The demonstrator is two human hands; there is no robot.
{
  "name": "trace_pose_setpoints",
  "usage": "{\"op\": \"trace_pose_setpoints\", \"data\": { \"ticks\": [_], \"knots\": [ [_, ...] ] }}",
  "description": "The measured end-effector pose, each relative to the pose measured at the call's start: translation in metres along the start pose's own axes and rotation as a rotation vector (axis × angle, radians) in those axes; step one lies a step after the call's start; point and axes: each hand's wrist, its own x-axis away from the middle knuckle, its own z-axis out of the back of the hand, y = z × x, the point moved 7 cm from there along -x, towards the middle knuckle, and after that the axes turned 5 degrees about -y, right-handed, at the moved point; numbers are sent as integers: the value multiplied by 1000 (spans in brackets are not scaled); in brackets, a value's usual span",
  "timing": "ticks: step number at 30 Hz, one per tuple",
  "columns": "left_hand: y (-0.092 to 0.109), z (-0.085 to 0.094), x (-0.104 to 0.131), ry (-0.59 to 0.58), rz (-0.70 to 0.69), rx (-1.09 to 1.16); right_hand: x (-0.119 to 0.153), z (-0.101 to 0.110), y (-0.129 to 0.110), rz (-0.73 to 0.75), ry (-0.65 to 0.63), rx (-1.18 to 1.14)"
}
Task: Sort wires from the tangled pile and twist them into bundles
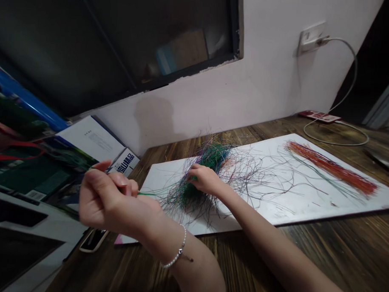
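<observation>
A tangled heap of thin wires [215, 157], mostly green with purple, blue and dark strands, lies on a white board [275, 208]. My right hand [202, 178] presses into the heap, its fingers curled closed on the wires. Raised off the board's left end is my left hand [108, 198], closed in a fist. Several green wires [151, 192] stretch from the heap to this fist; their ends are hidden behind it. A beaded bracelet circles my left wrist. Toward the board's right end lies a straight bundle of orange-red wires [334, 168], with some loose green strands beside it.
The board rests on a dark wooden table [241, 267]. Books [92, 138] and bags stand at the left. A phone-like object [94, 239] lies near the front left. A red-and-white item [319, 116] and a white cable [356, 75] from a wall socket are at the back right.
</observation>
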Motion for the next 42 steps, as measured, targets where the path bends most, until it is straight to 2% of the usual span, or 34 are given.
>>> {"op": "trace_pose_setpoints", "data": {
  "ticks": [4, 9, 15, 21, 25, 29, 32, 36, 42],
  "knots": [
    [-5, 0, -1, -13, 48, 18, 0, 19, 11, -31, 158, -113],
    [-8, 0, -2, -34, 79, 35, 0, 36, 16, -24, 295, -264],
    [-8, 0, 0, -49, 92, 21, 3, 52, 8, -3, 393, -395],
    [-18, -6, 0, -107, 159, -3, 6, 60, 3, -12, 460, -467],
    [-40, -19, 2, -293, 230, -152, 6, 60, 6, -25, 475, -485],
    [-77, -36, 14, -567, 313, -350, 5, 59, 7, -26, 470, -488],
    [-102, -48, 25, -704, 377, -401, 5, 59, 6, -18, 466, -487],
    [-119, -60, 37, -773, 487, -311, 5, 60, 3, 13, 454, -485],
    [-123, -65, 43, -755, 560, -206, 4, 58, -2, 32, 431, -476]
  ]
}}
